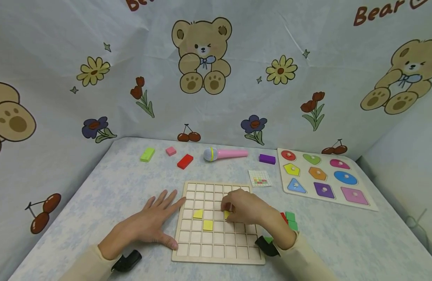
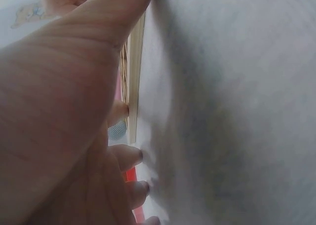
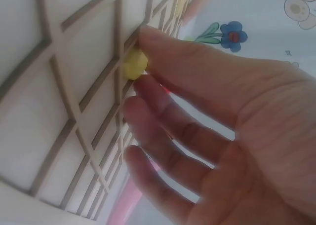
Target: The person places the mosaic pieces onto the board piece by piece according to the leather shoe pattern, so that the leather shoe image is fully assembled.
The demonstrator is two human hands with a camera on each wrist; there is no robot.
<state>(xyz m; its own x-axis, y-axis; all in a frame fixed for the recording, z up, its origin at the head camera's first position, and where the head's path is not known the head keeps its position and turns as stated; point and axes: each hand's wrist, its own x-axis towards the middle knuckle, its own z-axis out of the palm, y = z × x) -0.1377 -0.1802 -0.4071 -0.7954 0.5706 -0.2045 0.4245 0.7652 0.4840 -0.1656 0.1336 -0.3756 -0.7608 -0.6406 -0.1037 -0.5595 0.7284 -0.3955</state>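
Observation:
A wooden grid board (image 1: 218, 259) lies on the table between the hands. My right hand (image 1: 245, 207) is over its right half, with thumb and forefinger pinching a yellow tile (image 3: 134, 64) at a grid cell. Two more yellow tiles sit in the grid, one yellow tile (image 1: 198, 214) further left and another yellow tile (image 1: 208, 225) nearer the front. Spread on the table at the board's left side is my left hand (image 1: 150, 221), its fingers straight and its thumb and forefinger touching the board's edge (image 2: 134, 82).
Behind the board lie a pink toy microphone (image 1: 230, 153), a red block (image 1: 185, 161), a lime block (image 1: 147, 154), a pink block (image 1: 171, 151) and a purple block (image 1: 267, 159). A pattern card (image 1: 260, 178) and shape puzzle (image 1: 328, 198) are right. Green tiles (image 1: 291, 220) lie by the right forearm.

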